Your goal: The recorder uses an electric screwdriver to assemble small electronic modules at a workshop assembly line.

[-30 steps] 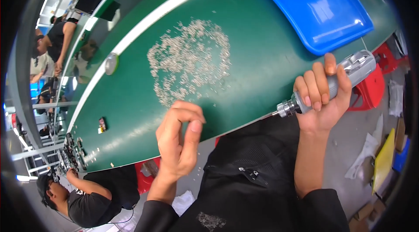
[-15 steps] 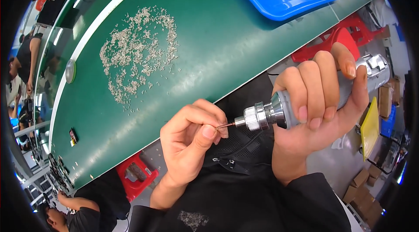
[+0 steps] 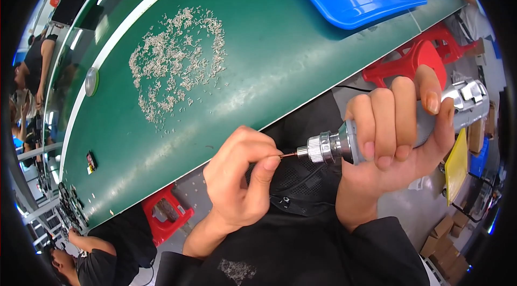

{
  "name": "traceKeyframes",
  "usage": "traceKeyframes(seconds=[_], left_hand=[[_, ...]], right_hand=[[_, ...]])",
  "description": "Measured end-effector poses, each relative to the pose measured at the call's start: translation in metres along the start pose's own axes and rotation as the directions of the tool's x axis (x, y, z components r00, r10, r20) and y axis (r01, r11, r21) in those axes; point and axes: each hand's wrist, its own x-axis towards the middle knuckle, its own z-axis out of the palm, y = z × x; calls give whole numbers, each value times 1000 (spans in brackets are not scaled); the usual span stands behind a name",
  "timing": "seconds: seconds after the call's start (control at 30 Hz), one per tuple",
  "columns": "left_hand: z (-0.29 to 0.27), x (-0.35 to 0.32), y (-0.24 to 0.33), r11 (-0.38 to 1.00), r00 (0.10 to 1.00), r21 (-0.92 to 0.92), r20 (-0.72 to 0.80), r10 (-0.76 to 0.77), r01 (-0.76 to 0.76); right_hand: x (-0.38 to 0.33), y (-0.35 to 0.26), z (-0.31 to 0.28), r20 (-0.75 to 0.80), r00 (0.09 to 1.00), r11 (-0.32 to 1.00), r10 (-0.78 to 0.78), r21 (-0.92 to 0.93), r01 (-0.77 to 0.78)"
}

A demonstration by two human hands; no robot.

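Observation:
My right hand is wrapped round the grey body of an electric screwdriver, which has a ridged silver collar. It lies nearly level in front of me, its nose turned to the left. A thin copper-coloured bit sticks out of that nose. My left hand pinches the bit's end between thumb and index finger; the fingertips hide the tip, so anything small held there cannot be made out. Many tiny silvery pieces, like small screws or pins, lie scattered on the green table beyond my hands.
A blue tray stands at the table's far right. On the left are a small round clear container and a small dark object. Red stools stand by the table's edge. A person in black sits at lower left.
Both hands and the screwdriver have shifted slightly right in view. The left fingers have closed up more tightly at the bit's end, and that hand has turned a little.

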Motion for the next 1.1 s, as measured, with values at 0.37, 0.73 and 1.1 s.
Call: traceKeyframes(seconds=[0.37, 0.73, 1.1], left_hand=[[3, 9, -7, 923, 966, 291, 128, 224, -253], [-38, -2, 6, 820, 975, 538, 19, 219, -195], [-59, 170, 25, 612, 904, 666, 306, 299, -428]], right_hand=[[0, 1, -10, -36, 999, 1000, 10, 6, -10], [9, 0, -18, -350, 933, 997, -78, -4, 82], [24, 30, -43, -463, 881, 991, 96, 126, -42]])
